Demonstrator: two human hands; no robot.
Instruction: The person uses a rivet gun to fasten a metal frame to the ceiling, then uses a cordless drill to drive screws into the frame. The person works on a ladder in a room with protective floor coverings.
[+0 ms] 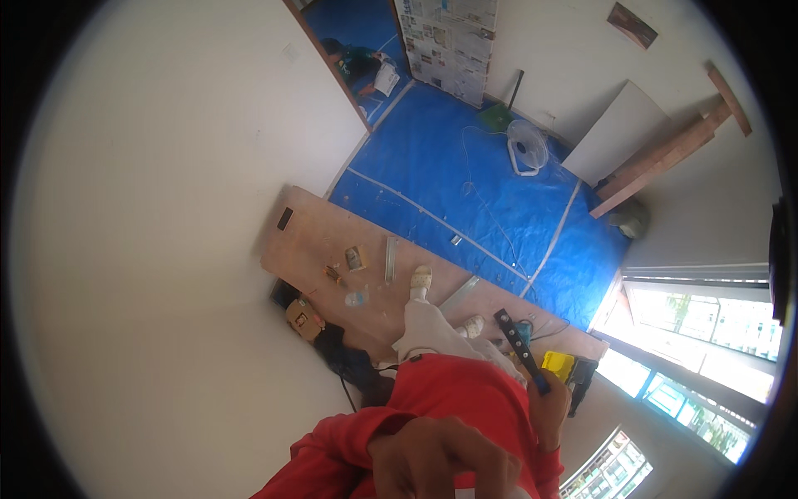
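Observation:
My left hand (440, 456) is close in front of my red top, its fingers curled downward. A small whitish edge shows beneath them at the lower rim, but I cannot make out what it is. Off to the right, my right hand (549, 409) is closed around the lower end of a flat black bar (519, 345), which has a row of light round spots. The bar slants up and away to the left over the wooden board. Just beyond the right hand is a yellow and black object (559, 364), partly hidden, its kind unclear.
I stand on a long wooden board (320, 224) bearing metal strips (390, 260) and small containers. Dark bags lie at its left. Beyond, blue sheeting (465, 166) covers the floor, with a fan (527, 146) and leaning planks (665, 154). Another person (353, 65) crouches past the doorway.

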